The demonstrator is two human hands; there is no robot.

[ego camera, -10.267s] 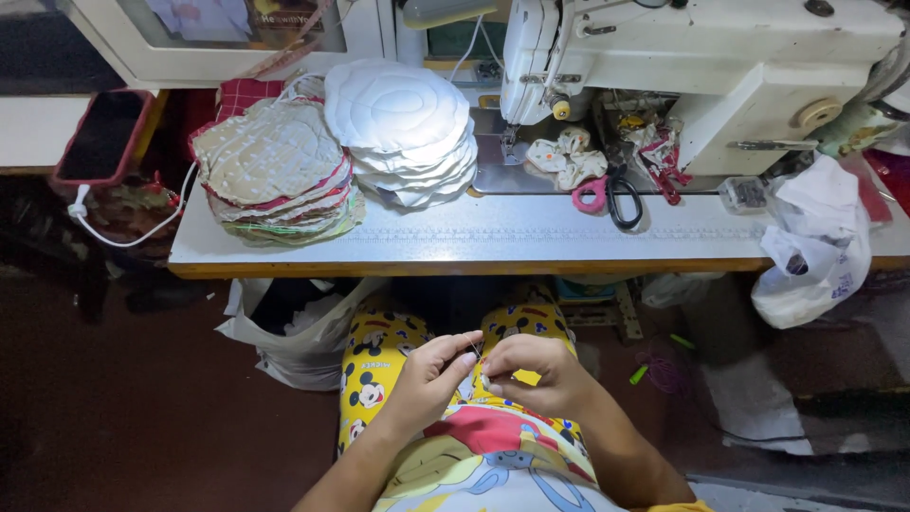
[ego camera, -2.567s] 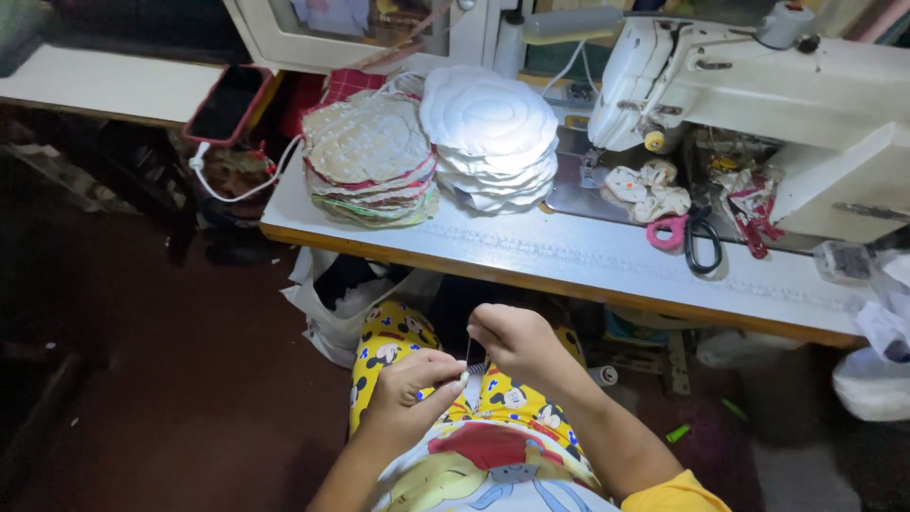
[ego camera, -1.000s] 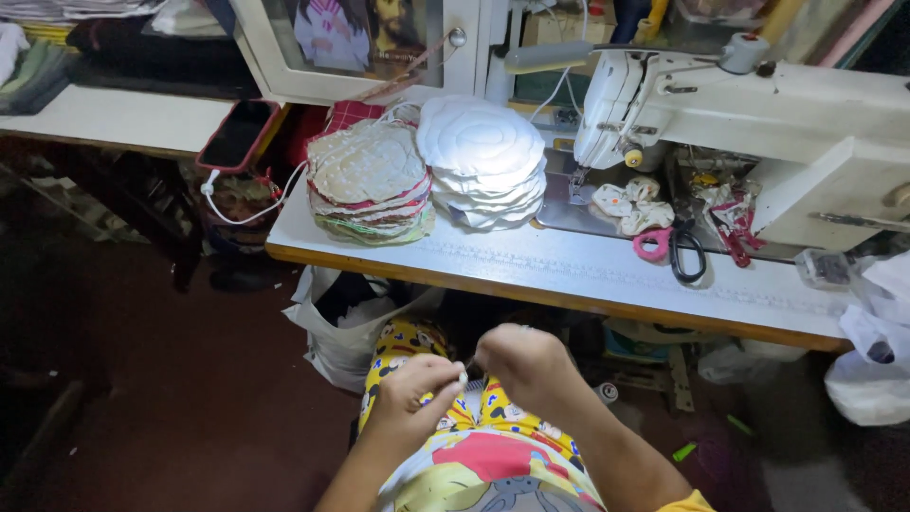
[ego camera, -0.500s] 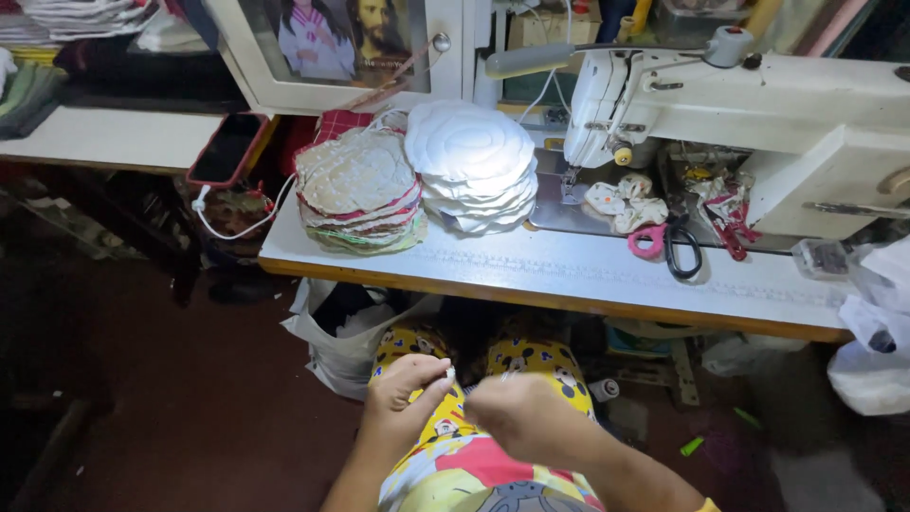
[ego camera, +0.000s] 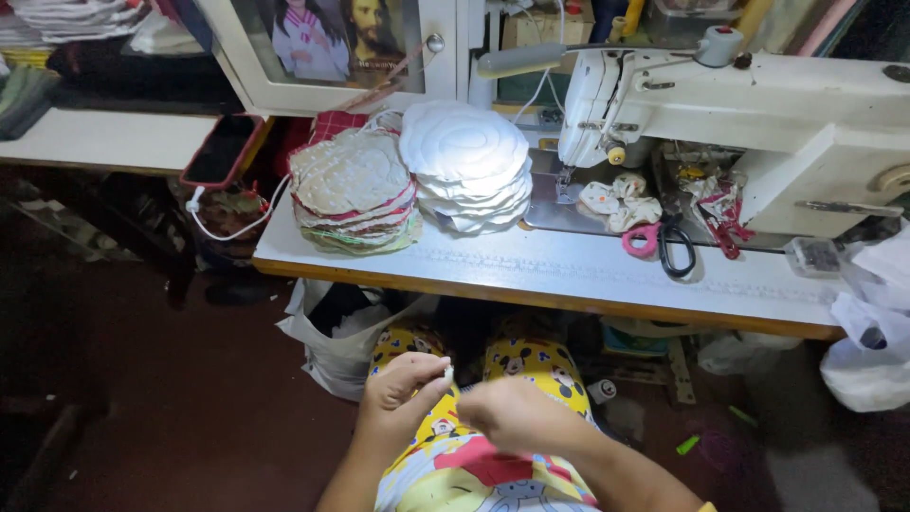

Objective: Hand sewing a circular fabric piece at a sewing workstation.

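Over my lap, my left hand [ego camera: 403, 398] pinches a tiny white scrap [ego camera: 449, 374] between thumb and fingertips. My right hand [ego camera: 517, 415] is curled shut just to its right, almost touching it; what it holds is hidden. Both hands hover above my yellow cartoon-print clothing [ego camera: 474, 465], below the front edge of the sewing table [ego camera: 569, 275].
On the table stand a stack of white quilted rounds [ego camera: 464, 166], a stack of coloured quilted rounds [ego camera: 353, 190], a white sewing machine [ego camera: 758, 104], scissors with pink and black handles [ego camera: 664, 245] and fabric scraps [ego camera: 621, 201]. A plastic bag [ego camera: 332, 327] hangs under the table; another white bag [ego camera: 872, 322] at right.
My hands have stayed close together over my lap, and the left hand's fingertips now show a small white scrap. The view has shifted slightly.
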